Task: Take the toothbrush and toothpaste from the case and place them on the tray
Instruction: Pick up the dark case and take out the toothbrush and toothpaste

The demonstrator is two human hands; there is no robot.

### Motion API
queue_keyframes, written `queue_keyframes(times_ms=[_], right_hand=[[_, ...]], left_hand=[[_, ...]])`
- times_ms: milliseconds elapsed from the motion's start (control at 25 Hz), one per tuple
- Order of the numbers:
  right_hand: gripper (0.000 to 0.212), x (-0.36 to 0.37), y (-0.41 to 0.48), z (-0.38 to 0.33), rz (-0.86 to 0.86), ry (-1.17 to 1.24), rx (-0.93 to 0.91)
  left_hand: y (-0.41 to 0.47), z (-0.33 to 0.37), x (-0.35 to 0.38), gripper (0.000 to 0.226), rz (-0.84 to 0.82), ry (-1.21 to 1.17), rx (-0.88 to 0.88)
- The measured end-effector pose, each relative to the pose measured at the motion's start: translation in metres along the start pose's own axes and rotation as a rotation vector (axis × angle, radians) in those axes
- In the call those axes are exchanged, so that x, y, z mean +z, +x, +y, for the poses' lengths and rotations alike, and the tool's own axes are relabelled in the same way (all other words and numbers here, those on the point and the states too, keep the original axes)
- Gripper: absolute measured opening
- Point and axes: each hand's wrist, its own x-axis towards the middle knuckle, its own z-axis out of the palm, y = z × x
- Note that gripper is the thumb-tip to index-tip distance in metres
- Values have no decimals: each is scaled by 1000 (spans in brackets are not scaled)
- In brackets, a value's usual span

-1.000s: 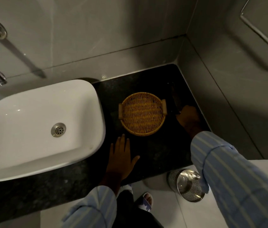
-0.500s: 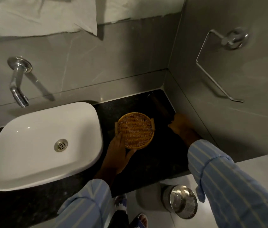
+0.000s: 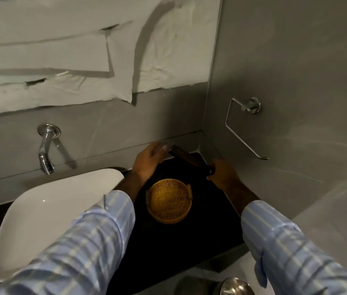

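Note:
A round woven wicker tray [image 3: 169, 201] with nothing in it lies on the black counter [image 3: 168, 241]. Above and behind it my right hand [image 3: 223, 175] grips the near end of a long dark case [image 3: 189, 159], lifted off the counter and pointing to the back left. My left hand [image 3: 149, 159] hovers by the case's far end with its fingers apart, holding nothing. The case looks closed; toothbrush and toothpaste are not in sight.
A white basin [image 3: 47, 216] sits left of the tray under a chrome wall tap [image 3: 45, 150]. A chrome towel ring [image 3: 242, 124] hangs on the right wall. A metal bin [image 3: 235, 287] stands on the floor below the counter's front edge.
My right hand has lifted the dark case off the counter near the right wall. My left hand left the tray's rim and rose toward the case. The camera tilted upward.

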Motion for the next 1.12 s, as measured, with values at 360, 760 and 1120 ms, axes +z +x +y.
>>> queue_keyframes(times_ms=[360,760,1120], right_hand=[[39,-42,-24,-25,146,87,-92],[39,-69,-30,-42,223,13,-111],[49,-71,-38,-64,173,605,137]], left_hand=[[-1,70,-32,20,-257,-341,-4],[-4,121,-36,21,-102,200,77],[-8,124,-52,19,-27,-173,32]])
